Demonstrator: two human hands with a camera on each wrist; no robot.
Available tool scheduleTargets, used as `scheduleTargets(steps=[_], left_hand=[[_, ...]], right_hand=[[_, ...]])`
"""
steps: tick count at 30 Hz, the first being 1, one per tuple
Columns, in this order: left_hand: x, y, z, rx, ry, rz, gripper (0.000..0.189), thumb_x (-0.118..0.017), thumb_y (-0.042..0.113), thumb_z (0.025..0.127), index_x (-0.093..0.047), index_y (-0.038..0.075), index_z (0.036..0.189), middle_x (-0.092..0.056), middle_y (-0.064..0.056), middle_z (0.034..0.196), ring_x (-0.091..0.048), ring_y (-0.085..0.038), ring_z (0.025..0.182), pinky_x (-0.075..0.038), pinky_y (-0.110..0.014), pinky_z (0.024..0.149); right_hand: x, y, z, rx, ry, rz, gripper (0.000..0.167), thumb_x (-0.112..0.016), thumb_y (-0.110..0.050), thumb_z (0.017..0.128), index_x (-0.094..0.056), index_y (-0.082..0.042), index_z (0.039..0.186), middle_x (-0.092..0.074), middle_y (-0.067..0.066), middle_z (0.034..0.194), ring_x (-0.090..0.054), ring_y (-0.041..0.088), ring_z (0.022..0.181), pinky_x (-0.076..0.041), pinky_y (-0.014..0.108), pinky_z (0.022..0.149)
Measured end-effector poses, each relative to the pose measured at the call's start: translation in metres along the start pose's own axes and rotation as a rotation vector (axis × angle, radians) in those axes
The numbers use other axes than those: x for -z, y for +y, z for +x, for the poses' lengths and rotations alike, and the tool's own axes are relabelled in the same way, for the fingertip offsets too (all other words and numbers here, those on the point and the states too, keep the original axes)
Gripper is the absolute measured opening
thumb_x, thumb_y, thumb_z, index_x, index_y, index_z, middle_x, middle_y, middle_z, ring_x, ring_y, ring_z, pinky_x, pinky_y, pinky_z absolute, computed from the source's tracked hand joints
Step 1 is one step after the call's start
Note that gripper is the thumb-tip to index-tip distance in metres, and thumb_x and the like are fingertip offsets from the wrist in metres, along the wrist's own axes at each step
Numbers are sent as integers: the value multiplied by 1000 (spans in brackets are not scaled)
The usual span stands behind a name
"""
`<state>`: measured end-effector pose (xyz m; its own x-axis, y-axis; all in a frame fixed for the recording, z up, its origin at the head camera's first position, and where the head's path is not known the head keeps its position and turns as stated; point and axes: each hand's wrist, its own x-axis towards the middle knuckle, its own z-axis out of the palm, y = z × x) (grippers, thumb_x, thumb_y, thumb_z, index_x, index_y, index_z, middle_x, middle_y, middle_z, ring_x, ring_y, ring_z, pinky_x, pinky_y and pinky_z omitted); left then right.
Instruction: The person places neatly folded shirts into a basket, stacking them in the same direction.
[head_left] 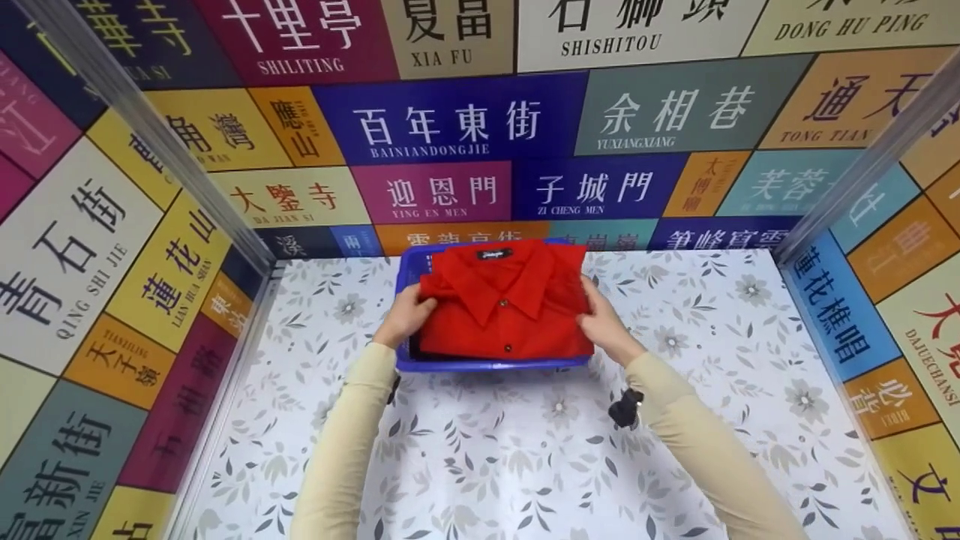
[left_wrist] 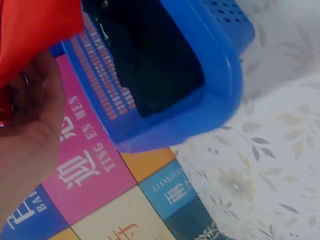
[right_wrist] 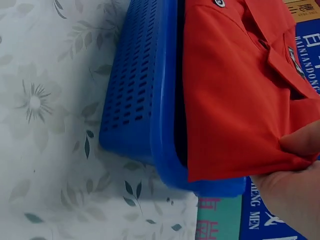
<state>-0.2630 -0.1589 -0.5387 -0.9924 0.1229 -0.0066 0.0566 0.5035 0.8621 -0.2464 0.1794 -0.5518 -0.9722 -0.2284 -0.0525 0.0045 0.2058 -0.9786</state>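
Note:
A folded red collared shirt [head_left: 480, 315] lies collar-up over a blue plastic basket [head_left: 403, 277], covering most of its opening. The left hand [head_left: 407, 311] grips the shirt's left side. On the opposite side the right hand [head_left: 602, 319] pinches the shirt, thumb on top in the right wrist view, where the fabric [right_wrist: 235, 110] overlaps the basket rim [right_wrist: 167, 100]. In the left wrist view the red fabric [left_wrist: 35, 35] is held above the basket, and dark folded cloth [left_wrist: 155, 60] shows inside. The left fingers are partly hidden by the shirt.
The basket stands on a table [head_left: 480, 457] with a white floral cover, near the back wall [head_left: 450, 120] of coloured sign panels. Similar panels rise at the left [head_left: 97, 300] and right [head_left: 900, 300]. A small black object [head_left: 626, 409] is at the right wrist.

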Motion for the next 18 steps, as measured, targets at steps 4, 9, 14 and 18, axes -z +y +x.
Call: scheduleTargets(steps=[4,9,14,18], left_hand=[[2,-8,-1,-19,33,56,26,-55,-3,89,-67,-6,112,-65,-22,113,-59,-31,101,-46,-43,91],[2,-16,-4,-21,65,110,23,-56,-1,89,-67,-6,108,-66,-22,107,-60,-34,95,-47,-46,87],[4,-22,-3,-48,78,209,24,-58,1,89,-64,-7,111,-66,-24,103,-61,-38,93,-47,-48,86],[12,-30,-6,-30,125,241,32,-60,0,86,-61,-9,117,-66,-26,96,-62,-38,88,-49,-48,81]], right_hand=[[-13,5,7,-34,35,-60,80,-33,19,77,-11,3,152,-10,21,158,-6,30,144,-7,40,116],[-22,11,11,-44,47,-72,79,-35,19,77,-12,4,152,-10,21,158,-6,31,144,-7,39,116],[-22,13,9,-17,61,-155,75,-41,15,81,-21,0,152,-31,27,148,-32,38,135,-30,46,108],[-8,15,3,48,88,-286,69,-49,11,83,-29,-1,148,-48,31,131,-47,44,118,-39,52,99]])
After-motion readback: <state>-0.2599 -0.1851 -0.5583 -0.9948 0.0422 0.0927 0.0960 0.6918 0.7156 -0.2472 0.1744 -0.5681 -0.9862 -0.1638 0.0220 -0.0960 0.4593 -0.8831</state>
